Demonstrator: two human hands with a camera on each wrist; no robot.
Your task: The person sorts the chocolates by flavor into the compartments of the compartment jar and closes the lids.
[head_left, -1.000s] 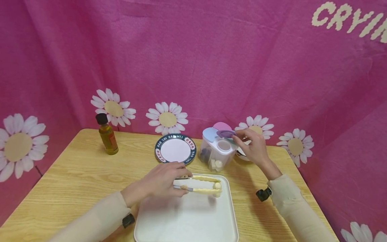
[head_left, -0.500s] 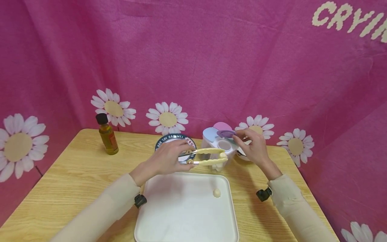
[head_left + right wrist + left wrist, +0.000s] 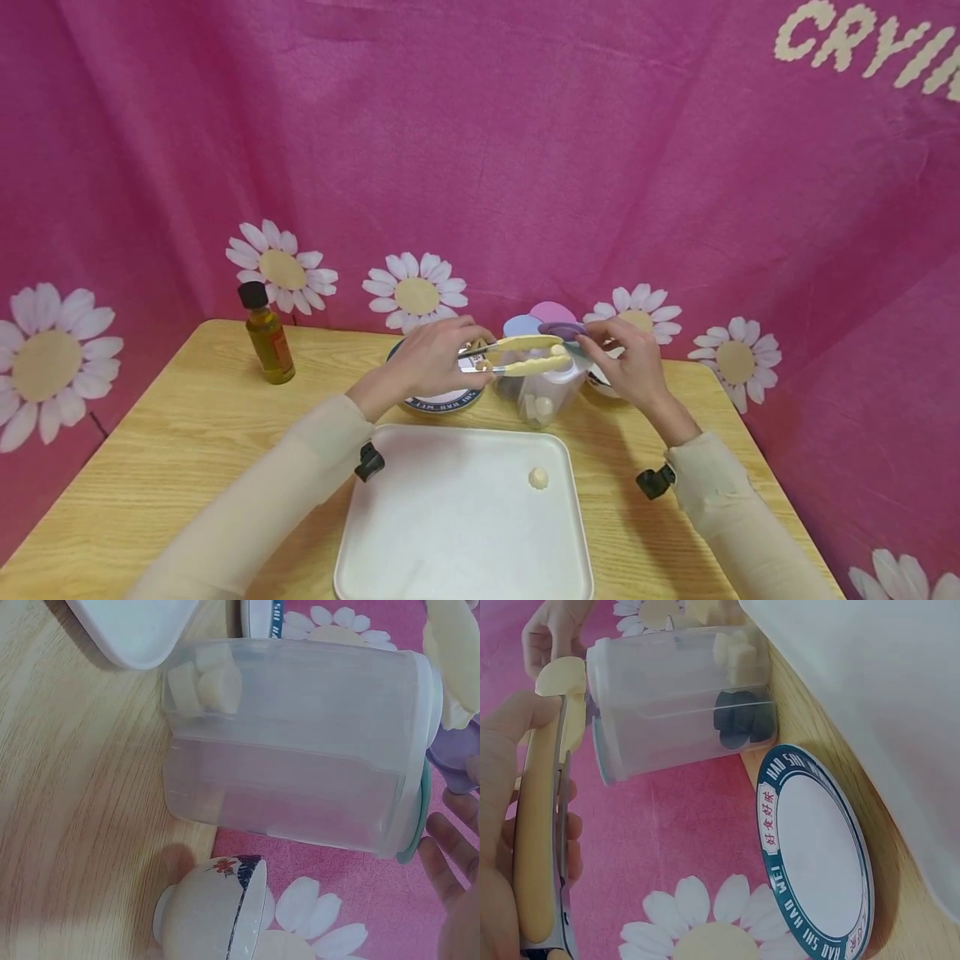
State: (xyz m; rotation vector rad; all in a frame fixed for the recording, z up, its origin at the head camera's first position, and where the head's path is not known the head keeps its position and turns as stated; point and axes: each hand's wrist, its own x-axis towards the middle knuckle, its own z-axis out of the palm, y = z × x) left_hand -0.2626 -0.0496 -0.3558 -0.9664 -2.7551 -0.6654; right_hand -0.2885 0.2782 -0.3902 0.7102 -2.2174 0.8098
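My left hand (image 3: 431,360) grips a pair of tongs (image 3: 538,825) with pale yellow tips. Between the tips sits a small cream-coloured piece (image 3: 557,352), held just over the clear divided container (image 3: 315,750). Thumb and fingers of my right hand (image 3: 632,367) pinch the raised purple flap lid (image 3: 558,330) on the container's top. Several whitish chunks (image 3: 219,688) lie in one compartment, and dark pieces (image 3: 744,718) in another. A similar cream piece (image 3: 538,477) rests on the white tray (image 3: 457,533). The tongs partly cover the compartment's mouth in the head view.
A dark-rimmed plate (image 3: 817,855) is behind the tray, partly under my left hand. Right of the container stands a patterned bowl (image 3: 199,911). An oil bottle with a black cap (image 3: 270,346) stands at the table's left. A pink cloth hangs behind.
My left hand has moved up and away from the tray, carrying the tongs with a cream piece to the container's top. The right hand keeps the purple lid up.
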